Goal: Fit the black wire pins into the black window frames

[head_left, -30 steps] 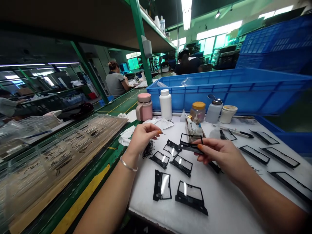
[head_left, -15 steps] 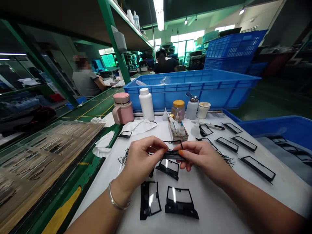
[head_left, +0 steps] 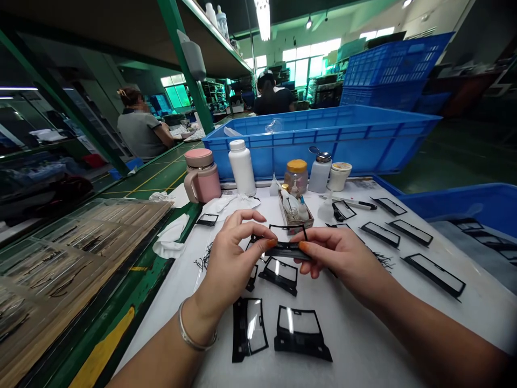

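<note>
Between my two hands a black frame with a clear window is held up over the white tabletop. My left hand pinches its left end between thumb and fingers. The right end sits in my right hand, thumb on top and fingers curled below. Under my hands lie more black frames with clear panes: one just below, one upright at the left and one nearer me. A bundle of thin black strips rests left of my left hand, partly hidden behind it.
A small box of bottles stands beyond my hands. Behind it are a pink mug, a white bottle and a large blue crate. Slim black frames lie at right. A divided tray is at left. Two people sit farther off.
The held frame has tilted so its window shows more. My left fingers have lifted and spread somewhat, while the right hand keeps its grip. The view has shifted slightly.
</note>
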`<state>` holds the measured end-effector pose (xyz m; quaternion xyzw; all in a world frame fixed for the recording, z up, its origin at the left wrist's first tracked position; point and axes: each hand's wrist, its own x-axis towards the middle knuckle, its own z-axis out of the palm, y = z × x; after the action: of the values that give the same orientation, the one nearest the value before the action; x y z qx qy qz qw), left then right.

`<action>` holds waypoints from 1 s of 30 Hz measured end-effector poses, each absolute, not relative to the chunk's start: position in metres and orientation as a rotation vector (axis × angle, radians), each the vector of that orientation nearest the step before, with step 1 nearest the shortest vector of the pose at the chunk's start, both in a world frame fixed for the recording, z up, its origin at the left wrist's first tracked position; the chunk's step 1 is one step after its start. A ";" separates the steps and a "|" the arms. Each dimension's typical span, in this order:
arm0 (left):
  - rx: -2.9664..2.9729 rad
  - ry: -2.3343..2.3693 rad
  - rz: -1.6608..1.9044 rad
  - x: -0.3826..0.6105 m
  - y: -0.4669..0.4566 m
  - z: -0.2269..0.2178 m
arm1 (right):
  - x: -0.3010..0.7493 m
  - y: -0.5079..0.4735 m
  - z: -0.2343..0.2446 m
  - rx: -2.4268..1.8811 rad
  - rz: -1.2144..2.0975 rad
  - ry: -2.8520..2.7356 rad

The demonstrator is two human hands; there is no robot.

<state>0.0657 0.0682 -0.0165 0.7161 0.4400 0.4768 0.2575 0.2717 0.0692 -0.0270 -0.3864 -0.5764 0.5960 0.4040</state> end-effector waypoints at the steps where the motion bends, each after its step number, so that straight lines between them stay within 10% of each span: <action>1: 1.877 1.190 1.290 0.067 0.069 -0.018 | 0.272 0.069 -0.027 -0.973 1.499 -1.452; 30: 1.624 1.154 1.339 0.071 0.070 -0.023 | 0.269 0.068 -0.030 -0.952 1.537 -1.350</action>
<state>0.0715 0.0704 -0.0227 0.6305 0.4482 0.5200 0.3622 0.2693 0.0681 -0.0295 -0.3813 -0.5405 0.6155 0.4285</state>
